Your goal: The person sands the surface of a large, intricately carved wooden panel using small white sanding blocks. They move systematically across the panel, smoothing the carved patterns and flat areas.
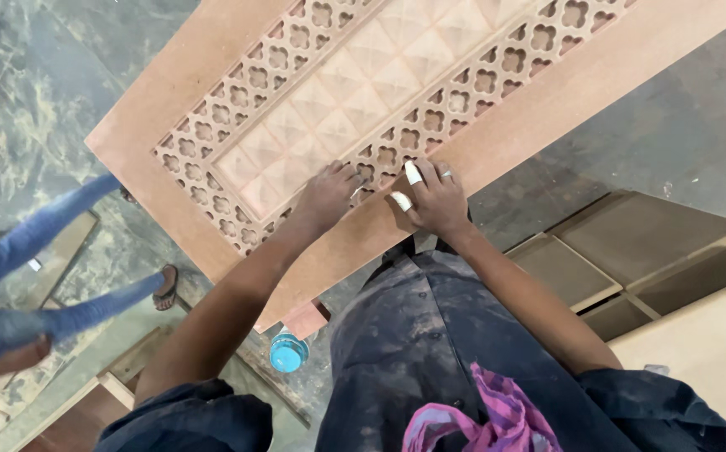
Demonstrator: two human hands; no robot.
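Head view. A carved wooden door panel (430, 92) lies flat and slants from lower left to upper right, with a raised field of small pyramids at its centre and a pierced band of four-lobed openings (430, 117) round it. Both hands rest on the near edge of that band, close to each other but not touching. The left hand (327, 194) lies palm down with its fingers spread over the fretwork, something thin and pale showing at its fingertips; what it is cannot be told. The right hand (436, 199) lies just beside it, fingers loosely curled, pressing on the band and the plain border; two of its fingers carry white wrappings (413, 173). Neither hand is closed round a tool that can be made out.

Judged from this pose, the work is fine hand-finishing of the openings. It would go best with light, even pressure, one opening at a time, the other hand steadying the panel, and the thin bars between openings spared any sideways force.

Below the panel stands a bottle with a blue cap (287, 351). At left, another person's legs in blue trousers (61, 251) cross the floor. Framed boards (631, 251) lie at right.
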